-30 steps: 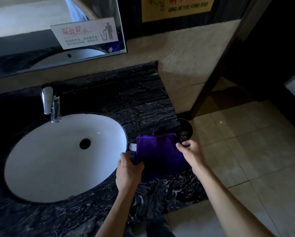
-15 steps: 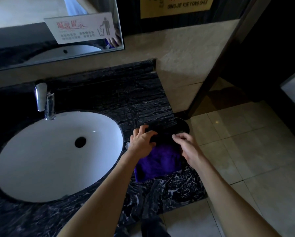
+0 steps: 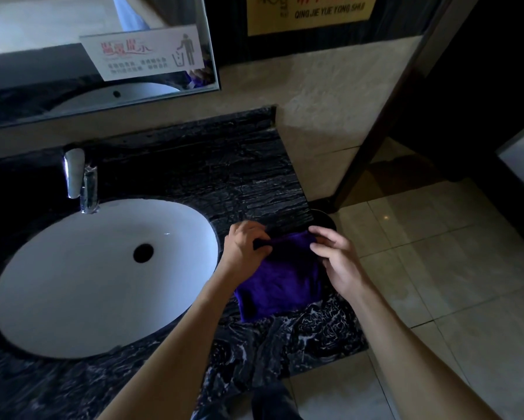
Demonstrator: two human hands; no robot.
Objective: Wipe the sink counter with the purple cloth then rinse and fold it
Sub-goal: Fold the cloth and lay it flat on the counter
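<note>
The purple cloth [image 3: 280, 281] lies flat on the black marble counter [image 3: 212, 177], right of the white oval sink [image 3: 103, 277], near the counter's right edge. My left hand [image 3: 245, 247] pinches the cloth's far left corner. My right hand [image 3: 338, 259] pinches its far right corner. The far edge of the cloth runs between the two hands. Its near edge rests on the counter.
A chrome faucet [image 3: 81, 180] stands behind the sink. A mirror [image 3: 97, 53] with a white sign hangs on the wall above. A dark round bin [image 3: 324, 221] sits on the tiled floor [image 3: 436, 268] just past the counter's right edge.
My left hand went from the cloth's near left side to its far left corner. The cloth, held up off the counter a second ago, now lies flat with both hands at its far edge.
</note>
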